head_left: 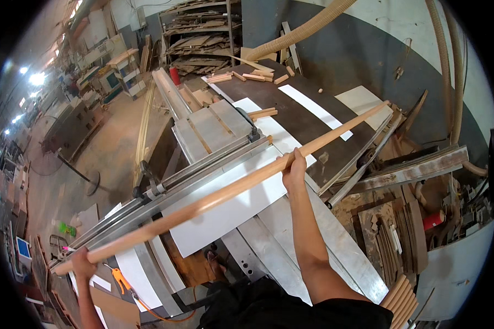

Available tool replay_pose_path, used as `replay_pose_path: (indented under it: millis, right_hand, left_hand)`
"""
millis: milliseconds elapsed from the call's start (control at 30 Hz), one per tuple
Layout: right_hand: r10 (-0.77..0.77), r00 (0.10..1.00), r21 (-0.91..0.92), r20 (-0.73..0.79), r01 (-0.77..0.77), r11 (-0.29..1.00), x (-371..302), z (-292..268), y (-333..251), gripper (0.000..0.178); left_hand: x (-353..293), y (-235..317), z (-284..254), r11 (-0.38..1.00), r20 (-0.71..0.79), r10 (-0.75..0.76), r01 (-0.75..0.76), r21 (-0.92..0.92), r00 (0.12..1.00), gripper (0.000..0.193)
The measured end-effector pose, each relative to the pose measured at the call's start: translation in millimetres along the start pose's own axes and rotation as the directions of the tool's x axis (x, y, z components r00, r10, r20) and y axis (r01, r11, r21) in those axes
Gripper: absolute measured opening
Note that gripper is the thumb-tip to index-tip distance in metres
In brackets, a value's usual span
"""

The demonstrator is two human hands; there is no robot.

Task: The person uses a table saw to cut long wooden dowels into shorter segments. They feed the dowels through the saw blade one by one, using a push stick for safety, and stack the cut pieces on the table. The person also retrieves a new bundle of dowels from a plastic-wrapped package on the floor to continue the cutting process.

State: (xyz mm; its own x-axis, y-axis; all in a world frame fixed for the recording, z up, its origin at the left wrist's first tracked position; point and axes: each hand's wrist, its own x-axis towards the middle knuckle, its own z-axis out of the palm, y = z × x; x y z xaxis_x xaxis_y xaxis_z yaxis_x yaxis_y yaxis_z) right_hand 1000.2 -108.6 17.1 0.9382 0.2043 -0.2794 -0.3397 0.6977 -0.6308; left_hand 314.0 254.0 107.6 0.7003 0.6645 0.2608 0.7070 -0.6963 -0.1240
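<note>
A long, smooth, light-brown wooden pole [203, 205] runs diagonally from the lower left to the upper right, above a metal saw table [280, 236]. Near its lower-left end, my left hand [83, 264] is closed around it. Past the middle, my right hand [294, 167] grips the pole with the fingers wrapped over it. Beneath the pole lies a white board [219, 216], partly covered by it. A metal fence rail [203, 171] runs beside the board. Whether the pole rests on the rail or hangs above it, I cannot tell.
Short wooden offcuts [255, 75] and a white strip [315, 111] lie on the dark far tabletop [291, 104]. An orange air blow gun [122, 281] with a hose is at lower left. Several wooden poles [399, 301] are stacked at lower right. A ribbed hose [299, 33] hangs at the back.
</note>
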Motion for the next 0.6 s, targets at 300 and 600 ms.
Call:
replay_pose_path:
  millis: [300,600]
  right_hand:
    - [0.085,0.980,-0.391,-0.177,-0.150,0.908,67.9,-104.6,58.8,0.028]
    - [0.273,0.951,-0.751,-0.145,-0.286,0.596,-50.6,-59.4,126.1,0.046]
  left_hand:
    - [-67.4,176.6,83.9,0.981,0.132,-0.028,0.053,-0.187,0.991,0.023]
    - [90.4,408.7,145.7,0.807,0.347,0.317,-0.059,-0.588,0.883,0.020]
